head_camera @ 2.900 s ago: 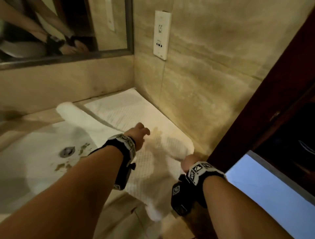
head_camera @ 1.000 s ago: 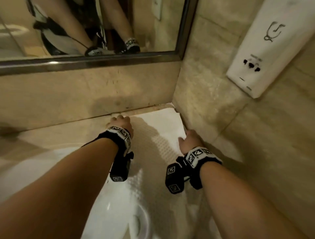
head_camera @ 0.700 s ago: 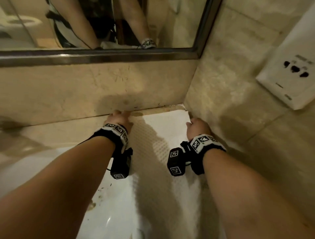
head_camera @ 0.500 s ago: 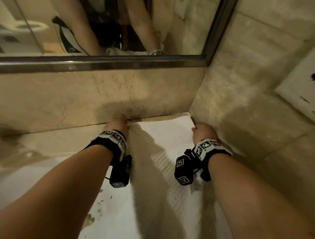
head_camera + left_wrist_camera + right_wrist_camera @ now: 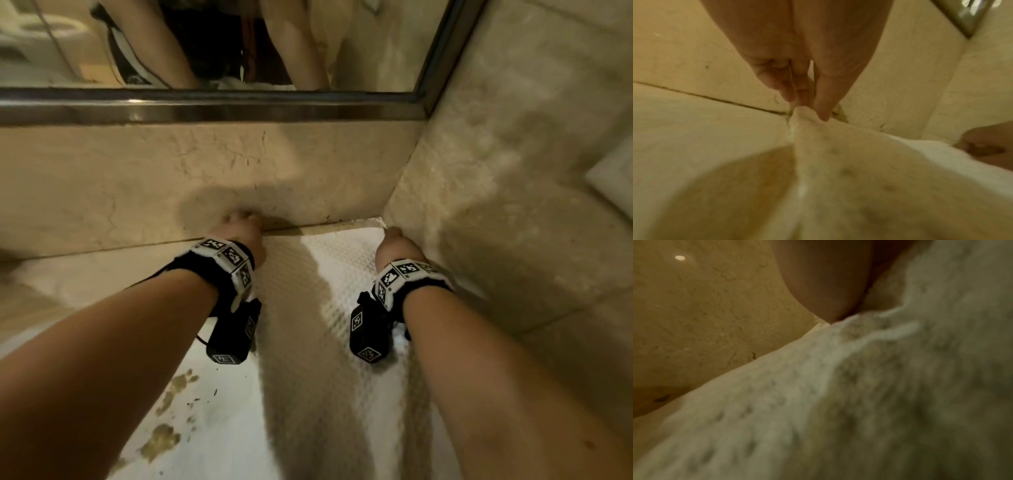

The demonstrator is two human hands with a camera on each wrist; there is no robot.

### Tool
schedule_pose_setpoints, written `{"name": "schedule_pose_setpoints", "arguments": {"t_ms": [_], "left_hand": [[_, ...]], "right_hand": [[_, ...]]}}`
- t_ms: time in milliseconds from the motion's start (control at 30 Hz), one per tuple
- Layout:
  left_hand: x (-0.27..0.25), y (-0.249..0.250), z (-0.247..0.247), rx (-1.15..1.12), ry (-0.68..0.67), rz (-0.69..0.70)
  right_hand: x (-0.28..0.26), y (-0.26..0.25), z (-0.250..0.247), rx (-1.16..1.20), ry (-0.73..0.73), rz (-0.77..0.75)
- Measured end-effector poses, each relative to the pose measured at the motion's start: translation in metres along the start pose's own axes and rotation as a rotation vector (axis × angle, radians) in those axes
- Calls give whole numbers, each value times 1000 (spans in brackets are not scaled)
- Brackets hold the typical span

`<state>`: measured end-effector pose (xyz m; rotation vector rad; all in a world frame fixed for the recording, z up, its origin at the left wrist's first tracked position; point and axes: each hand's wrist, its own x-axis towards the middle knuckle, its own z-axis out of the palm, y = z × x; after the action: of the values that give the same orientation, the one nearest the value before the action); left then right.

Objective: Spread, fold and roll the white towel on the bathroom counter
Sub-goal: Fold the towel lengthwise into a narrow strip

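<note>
Both forearms reach up the frame to the counter's back edge. The left hand [image 5: 244, 236] pinches one far corner of the white towel [image 5: 346, 270] between thumb and fingertips [image 5: 791, 95]; the right hand [image 5: 397, 248] grips the other corner, at centre right by the side wall. One towel lies lengthwise down the counter [image 5: 85, 274], below one mirror [image 5: 212, 106].

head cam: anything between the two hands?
Only the white towel: its far edge spans flat from the left hand to the right hand, each at a corner. Nothing else lies there; the head view shows it.
</note>
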<state>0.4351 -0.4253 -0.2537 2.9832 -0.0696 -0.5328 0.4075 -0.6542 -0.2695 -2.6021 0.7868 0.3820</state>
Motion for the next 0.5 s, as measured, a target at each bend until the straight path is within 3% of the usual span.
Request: {"name": "schedule_pose_setpoints", "arguments": {"t_ms": [67,167,267,333,500], "left_hand": [[-6,11,2,30,-32,188],[-9,23,16,171,-294,353],[-12,22,36,217,-316,327],[-16,21,43,238,-284,312],[-19,22,42,278,-266,336]], "right_hand": [[-6,-3,-4,-67,-5,-74],[-22,-2,-3,-120,19,-221],[-31,6,14,-358,-170,-416],[-28,12,21,-366,-288,-416],[-14,13,22,-451,-256,-369]]}}
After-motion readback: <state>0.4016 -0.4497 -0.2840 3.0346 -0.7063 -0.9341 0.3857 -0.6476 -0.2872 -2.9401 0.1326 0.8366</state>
